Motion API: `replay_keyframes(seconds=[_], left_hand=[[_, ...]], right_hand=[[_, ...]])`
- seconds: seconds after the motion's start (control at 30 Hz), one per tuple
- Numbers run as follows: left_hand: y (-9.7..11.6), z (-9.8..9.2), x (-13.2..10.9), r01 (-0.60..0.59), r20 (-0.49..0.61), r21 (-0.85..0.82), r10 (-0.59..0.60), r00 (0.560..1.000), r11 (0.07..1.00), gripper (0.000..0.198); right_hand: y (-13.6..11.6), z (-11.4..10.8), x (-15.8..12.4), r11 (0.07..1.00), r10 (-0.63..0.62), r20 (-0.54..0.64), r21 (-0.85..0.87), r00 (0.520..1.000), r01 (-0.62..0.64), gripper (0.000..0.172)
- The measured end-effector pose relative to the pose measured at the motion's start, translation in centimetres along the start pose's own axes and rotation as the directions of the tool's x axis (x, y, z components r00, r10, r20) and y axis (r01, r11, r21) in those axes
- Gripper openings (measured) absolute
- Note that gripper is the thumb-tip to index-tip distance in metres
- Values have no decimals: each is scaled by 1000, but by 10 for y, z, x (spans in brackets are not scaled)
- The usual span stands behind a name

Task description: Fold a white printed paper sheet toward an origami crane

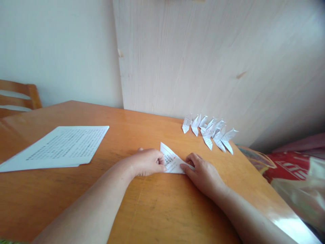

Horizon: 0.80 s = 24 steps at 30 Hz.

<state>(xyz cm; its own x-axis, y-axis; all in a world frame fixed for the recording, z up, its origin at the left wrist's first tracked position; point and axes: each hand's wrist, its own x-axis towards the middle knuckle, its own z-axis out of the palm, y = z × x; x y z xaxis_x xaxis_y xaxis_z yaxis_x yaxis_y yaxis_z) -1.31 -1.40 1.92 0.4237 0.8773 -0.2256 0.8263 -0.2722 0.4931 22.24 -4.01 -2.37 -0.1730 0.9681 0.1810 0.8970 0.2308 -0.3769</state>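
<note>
A small printed paper folded into a triangle (171,160) lies flat on the orange wooden table (142,206). My left hand (147,162) has its fingers curled and pressed down on the triangle's left edge. From the right, my right hand (203,173) pinches and presses the paper's lower right corner against the table. Both forearms rest on the tabletop.
A row of several folded paper pieces (209,132) lies behind the hands, next to a pale wooden panel (215,61). A stack of printed sheets (61,145) lies at the left. A wooden chair (19,96) stands far left; red and clear plastic bags (291,176) sit beyond the table's right edge.
</note>
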Motion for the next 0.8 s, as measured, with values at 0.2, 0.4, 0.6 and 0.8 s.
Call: replay_keyframes(seconds=[0.2, 0.4, 0.6, 0.8], left_hand=[[0, 1, 0, 4, -8, 21, -4, 1000, 1000, 17], [1, 2, 0, -4, -27, 56, 6, 1000, 998, 15], [4, 2, -1, 1, -40, 72, 2, 999, 997, 13], [4, 3, -1, 9, -42, 69, -6, 999, 998, 13]], right_hand=[[-1, 0, 0, 1000, 3, -8, 1, 1000, -3, 14], [-2, 0, 0, 1000, 2, -3, 4, 1000, -2, 14], [-3, 0, 0, 1000, 3, -2, -19, 1000, -3, 17], [-4, -1, 0, 999, 1, 11, -37, 1000, -1, 19]])
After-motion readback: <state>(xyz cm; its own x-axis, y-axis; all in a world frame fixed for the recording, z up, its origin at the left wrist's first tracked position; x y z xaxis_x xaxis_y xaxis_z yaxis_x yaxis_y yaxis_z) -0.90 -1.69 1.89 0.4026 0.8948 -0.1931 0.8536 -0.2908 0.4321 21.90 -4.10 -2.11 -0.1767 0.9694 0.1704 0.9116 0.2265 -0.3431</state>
